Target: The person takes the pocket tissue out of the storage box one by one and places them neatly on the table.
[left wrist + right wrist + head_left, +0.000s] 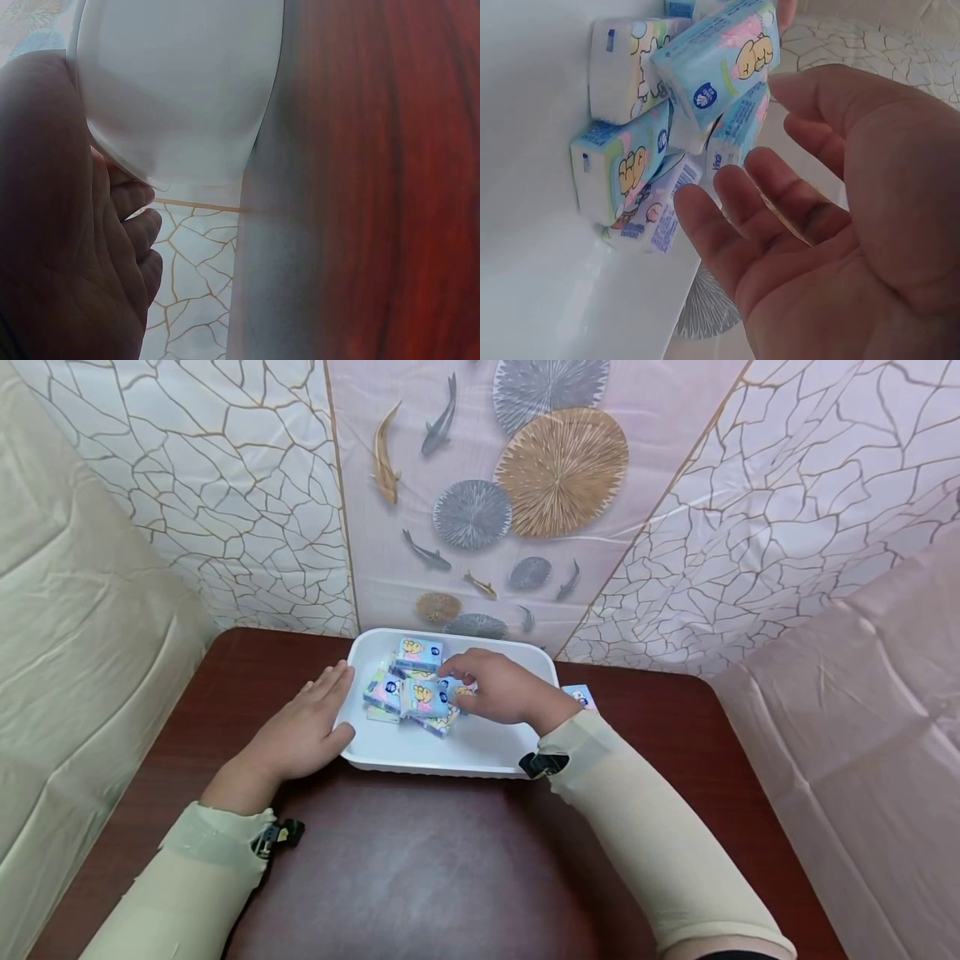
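A white plastic tray holds a loose heap of small tissue packs printed with cartoons. My left hand rests against the tray's left rim, fingers extended along it and thumb apart. Above the heap hovers my right hand, its fingers spread and loosely bent. The topmost blue tissue pack lies tilted across the others, close to the right thumb tip; whether they touch I cannot tell. Beneath it are another blue pack and a pale purple pack. The right palm holds nothing.
One more tissue pack lies on the dark wooden table, just right of the tray and partly hidden by the right wrist. A patterned cloth wall stands behind the tray, with pale cloth at the sides.
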{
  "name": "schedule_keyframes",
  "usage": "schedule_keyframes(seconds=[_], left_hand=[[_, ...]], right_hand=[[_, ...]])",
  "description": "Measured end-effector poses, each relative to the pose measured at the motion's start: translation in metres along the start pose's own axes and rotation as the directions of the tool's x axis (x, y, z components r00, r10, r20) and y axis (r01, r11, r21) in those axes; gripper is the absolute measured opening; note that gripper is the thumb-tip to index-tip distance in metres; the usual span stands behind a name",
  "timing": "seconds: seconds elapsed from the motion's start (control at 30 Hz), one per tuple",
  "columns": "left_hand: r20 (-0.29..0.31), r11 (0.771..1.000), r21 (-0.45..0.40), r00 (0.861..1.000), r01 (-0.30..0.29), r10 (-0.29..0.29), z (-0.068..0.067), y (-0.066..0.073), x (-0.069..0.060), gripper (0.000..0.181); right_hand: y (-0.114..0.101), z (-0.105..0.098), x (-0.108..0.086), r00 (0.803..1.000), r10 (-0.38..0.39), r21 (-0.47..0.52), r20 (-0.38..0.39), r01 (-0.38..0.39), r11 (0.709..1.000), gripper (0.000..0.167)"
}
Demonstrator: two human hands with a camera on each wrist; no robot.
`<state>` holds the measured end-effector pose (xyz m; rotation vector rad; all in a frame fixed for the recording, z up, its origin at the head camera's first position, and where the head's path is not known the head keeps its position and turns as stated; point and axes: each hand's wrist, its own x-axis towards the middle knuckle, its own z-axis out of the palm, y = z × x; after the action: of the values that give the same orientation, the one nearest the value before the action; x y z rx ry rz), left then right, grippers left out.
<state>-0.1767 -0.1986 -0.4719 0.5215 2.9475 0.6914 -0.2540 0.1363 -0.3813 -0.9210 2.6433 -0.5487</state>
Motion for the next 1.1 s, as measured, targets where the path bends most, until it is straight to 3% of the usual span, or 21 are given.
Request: schedule_keyframes(seconds=[0.37, 1.1], left_hand=[[0.002, 1.0, -0.001, 1.0, 0.002, -0.002, -0.001, 0.002, -0.001, 0.085], [0.0, 1.0, -0.002, 1.0, -0.003, 0.003, -0.002, 0.002, -0.001, 0.084]], right_hand=[[-0.01, 0.0, 0.011, 0.998, -0.045, -0.03, 0.034, 0.046, 0.998, 0.048], [-0.008, 0.014, 0.027, 0.995, -0.018, -0.007, 0.097, 0.019, 1.0, 0.054]])
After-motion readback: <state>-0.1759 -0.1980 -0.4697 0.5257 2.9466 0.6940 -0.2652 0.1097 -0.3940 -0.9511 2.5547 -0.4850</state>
